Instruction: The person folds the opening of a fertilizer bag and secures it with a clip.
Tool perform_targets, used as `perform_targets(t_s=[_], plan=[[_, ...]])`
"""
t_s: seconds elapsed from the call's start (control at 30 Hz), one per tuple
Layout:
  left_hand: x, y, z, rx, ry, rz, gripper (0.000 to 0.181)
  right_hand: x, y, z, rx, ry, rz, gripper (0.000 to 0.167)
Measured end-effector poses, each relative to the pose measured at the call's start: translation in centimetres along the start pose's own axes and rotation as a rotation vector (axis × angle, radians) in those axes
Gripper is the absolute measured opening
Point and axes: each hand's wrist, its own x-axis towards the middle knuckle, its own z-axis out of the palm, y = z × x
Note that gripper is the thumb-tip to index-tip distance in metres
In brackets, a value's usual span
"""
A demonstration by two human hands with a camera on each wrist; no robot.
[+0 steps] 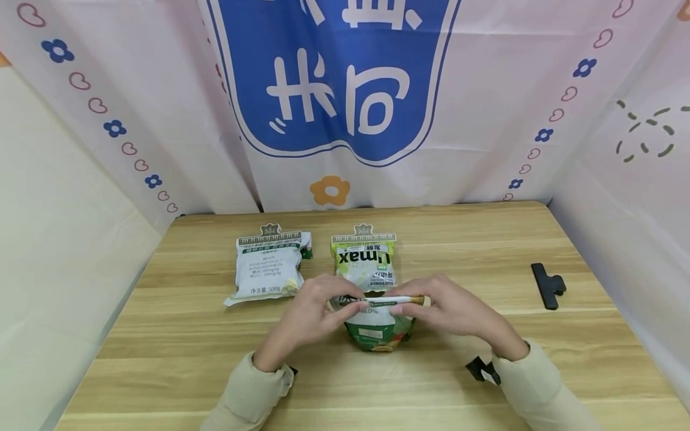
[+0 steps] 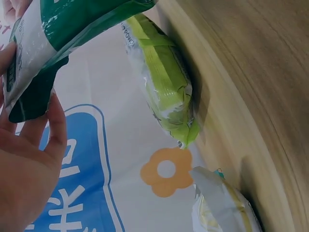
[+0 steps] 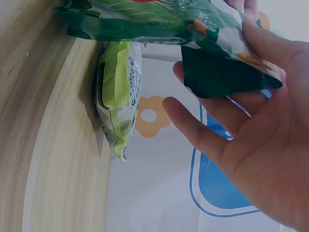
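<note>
Between both hands, at the middle front of the table, stands a green and white plastic bag (image 1: 377,336) with vegetables printed on it. Its top is folded over into a flat strip. My left hand (image 1: 318,302) pinches the left end of this fold between thumb and fingers. At the right end, my right hand (image 1: 455,305) pinches the same fold, thumb on the near side. The right wrist view shows a dark green flap (image 3: 222,75) of the bag hanging over that hand's fingers. The left wrist view shows the left fingers (image 2: 57,121) behind the fold.
Behind the held bag lies a lime-green bag (image 1: 366,266) with a clip (image 1: 363,236) across its top. To its left lies a white bag (image 1: 266,269), also topped by a clip (image 1: 269,237). A loose black clip (image 1: 548,286) lies at the right. A printed curtain (image 1: 469,149) hangs behind the table.
</note>
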Motion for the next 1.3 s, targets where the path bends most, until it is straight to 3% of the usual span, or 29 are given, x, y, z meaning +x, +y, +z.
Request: perform_targets(t_s=[0.23,0.37,0.57,0.7,0.87,1.17,1.3], plan=[[0.3,-0.1,0.1,0.076,0.039,0.111,0.005,0.0,0.0,-0.3,-0.012,-0.014,-0.007,0.026],[0.3,-0.1,-0.4,0.086,0.01,0.13,0.008,0.0,-0.1,-0.5,-0.05,-0.036,0.003,0.03],[0.2,-0.1,-1.7,0.003,-0.098,0.036,0.013,0.0,-0.6,-1.0,-0.133,-0.05,-0.002,0.029],[0.1,-0.1,-1.9,-0.007,-0.133,0.004,0.015,0.1,-0.8,-1.1,-0.168,-0.038,-0.018,0.027],[0.2,0.0,-1.9,-0.012,-0.17,-0.038,0.018,-0.1,-0.8,-1.2,-0.126,-0.058,0.026,0.028],[-0.3,-0.5,-2.0,-0.147,-0.343,-0.213,0.03,-0.6,-0.3,-1.4,-0.027,-0.113,0.078,0.03],[-0.4,-0.8,-1.8,-0.166,-0.368,-0.233,0.031,-0.6,-0.1,-1.5,0.02,-0.139,0.13,0.033]])
